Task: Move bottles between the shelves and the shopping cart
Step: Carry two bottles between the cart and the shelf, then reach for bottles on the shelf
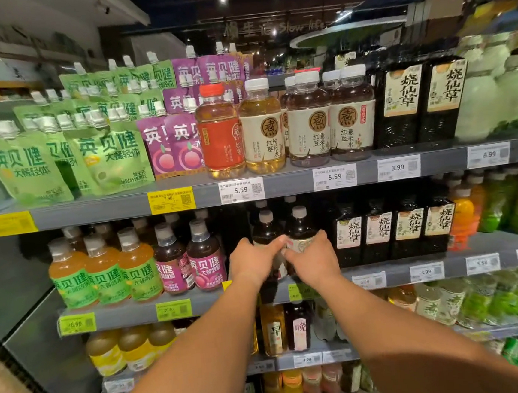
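Mid-frame, at the second shelf (393,274): left hand (251,264) wrapped round one dark bottle (266,228), right hand (312,260) wrapped round the dark bottle beside it (300,224), thumbs nearly touching between the two. Both bottles upright, bases at or just above the shelf edge. Probably the grasping step of a shelf-to-cart move, though placing cannot be ruled out. No cart in view. Next, by judgement: lift a little, draw straight back, keep clear of the upper shelf edge with its price tags (241,190). Close on the right, black-labelled bottles (349,235); on the left, across a dark gap, purple-labelled bottles (205,257). More dark bottles behind, partly hidden.
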The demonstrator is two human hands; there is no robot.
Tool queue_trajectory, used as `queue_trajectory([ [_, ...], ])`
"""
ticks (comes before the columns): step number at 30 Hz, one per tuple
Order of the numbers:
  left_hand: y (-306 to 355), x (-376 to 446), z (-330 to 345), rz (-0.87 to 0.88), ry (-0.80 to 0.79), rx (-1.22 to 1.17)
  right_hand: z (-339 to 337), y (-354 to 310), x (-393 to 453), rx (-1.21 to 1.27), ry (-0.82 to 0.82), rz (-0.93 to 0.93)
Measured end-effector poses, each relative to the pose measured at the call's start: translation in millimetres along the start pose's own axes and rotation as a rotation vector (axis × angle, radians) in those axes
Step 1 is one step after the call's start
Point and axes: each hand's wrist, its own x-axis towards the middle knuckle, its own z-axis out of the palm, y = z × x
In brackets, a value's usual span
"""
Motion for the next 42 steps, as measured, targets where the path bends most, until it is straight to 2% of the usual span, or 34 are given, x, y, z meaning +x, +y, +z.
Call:
queue_trajectory([
  [3,-20,-30,-3,0.051,0.100,0.034,-1,15,-21,-0.035,0.007,-0.056],
  [7,-64,-85,-3,0.018,0.178,0.060,-2,54,-60,-0.078,-0.060,-0.114],
  [10,-102,-135,0,-0.112,0.205,0.093,-8,88,-91,-0.132,-0.175,-0.129],
  [14,-143,-214,12,-0.402,0.242,0.051,-16,134,-140,-0.201,-0.368,-0.142],
  [19,-164,-305,8,-0.519,0.272,0.052,-19,166,-206,-0.288,-0.570,-0.148],
  [25,-167,-360,-42,-0.572,0.419,0.122,-1,139,-259,-0.212,-0.694,-0.284],
  [29,-184,-380,-82,-0.644,0.517,0.080,25,105,-291,-0.195,-0.786,-0.377],
  [37,-264,-403,-143,-0.787,0.643,0.012,108,63,-347,-0.253,-0.973,-0.477],
  [42,-319,-377,-184,-0.811,0.620,-0.021,173,35,-360,-0.334,-0.997,-0.524],
])
